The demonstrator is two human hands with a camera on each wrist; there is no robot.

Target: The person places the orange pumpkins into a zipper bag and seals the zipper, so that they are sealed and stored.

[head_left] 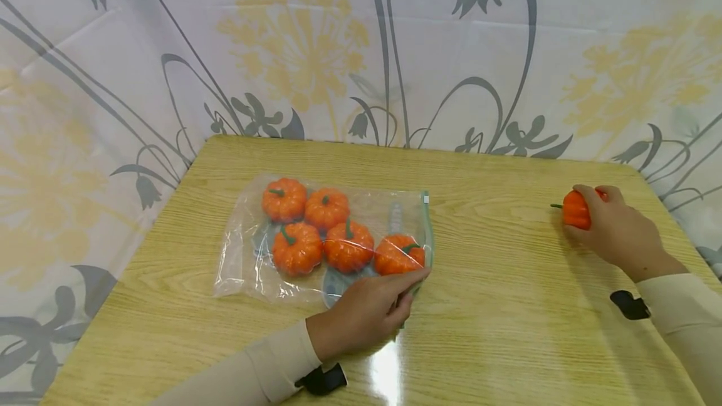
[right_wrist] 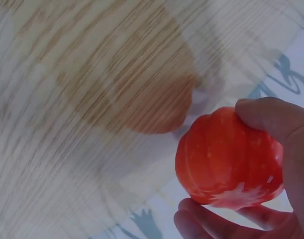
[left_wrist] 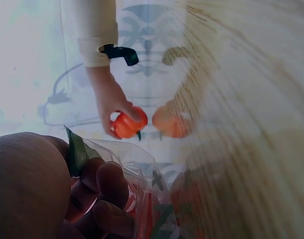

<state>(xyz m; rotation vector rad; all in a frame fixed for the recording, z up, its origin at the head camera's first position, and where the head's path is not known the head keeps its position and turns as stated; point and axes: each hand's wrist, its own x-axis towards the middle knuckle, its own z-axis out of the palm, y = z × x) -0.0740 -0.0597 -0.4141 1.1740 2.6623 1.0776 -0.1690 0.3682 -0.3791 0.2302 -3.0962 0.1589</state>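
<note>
Several small orange toy pumpkins (head_left: 297,249) with green stems lie inside a clear zip bag (head_left: 232,268), which is flat on the table with its green-edged opening toward the right. My left hand (head_left: 363,311) pinches the near corner of that opening between thumb and fingers. In the left wrist view, the green zip strip (left_wrist: 78,153) pokes up between the fingers. Far to the right, my right hand (head_left: 623,230) grips another orange pumpkin (right_wrist: 224,159), thumb on one side and fingers on the other. Its stem points left in the head view, and a gap separates it from its reflection on the tabletop.
The wooden table (head_left: 485,331) has a glossy surface that reflects light and the hands. A floral curtain (head_left: 423,49) hangs along its back and left edges. Dark straps (head_left: 630,304) are at both wrists. Bare tabletop lies between the bag and my right hand.
</note>
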